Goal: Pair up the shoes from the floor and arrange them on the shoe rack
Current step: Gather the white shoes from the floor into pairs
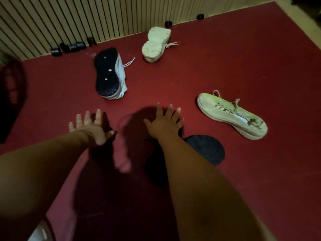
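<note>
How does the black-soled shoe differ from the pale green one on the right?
The black-soled shoe lies tipped on its side, sole toward the camera; the pale green shoe sits upright, laces showing. The black-soled shoe's upper is white, the pale green shoe's yellow-green. Both are laced and lie on the red carpet.

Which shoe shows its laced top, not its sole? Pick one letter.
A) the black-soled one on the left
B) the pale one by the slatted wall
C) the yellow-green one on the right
C: the yellow-green shoe lies with its laces facing up.
</note>
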